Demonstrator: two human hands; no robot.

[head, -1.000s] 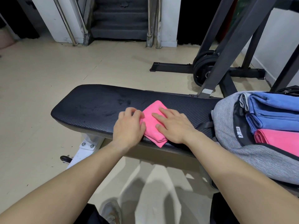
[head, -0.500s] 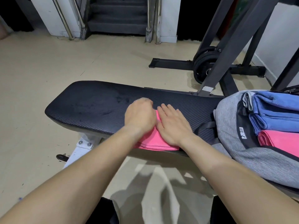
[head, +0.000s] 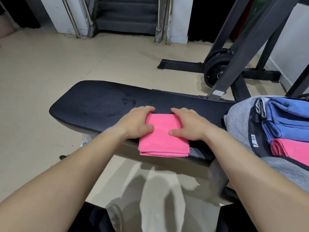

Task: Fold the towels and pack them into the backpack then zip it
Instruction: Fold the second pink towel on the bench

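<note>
A pink towel (head: 163, 139), folded into a small square, lies on the black bench pad (head: 100, 104) at its near edge. My left hand (head: 135, 123) holds the towel's left side with curled fingers, thumb on top. My right hand (head: 189, 124) holds the right side the same way. To the right on the bench sits the grey backpack (head: 239, 121), unzipped. Folded blue towels (head: 291, 121) and a folded pink one (head: 291, 148) show inside it.
A dark rack frame (head: 240, 47) with black weight plates (head: 215, 67) stands behind the bench on the right. Grey stairs (head: 127, 14) with metal rails lie at the back. The beige floor (head: 41, 64) stretches to the left.
The towel got one more fold and now lies square to me. My hands moved from lying close together on top of it out to its two sides.
</note>
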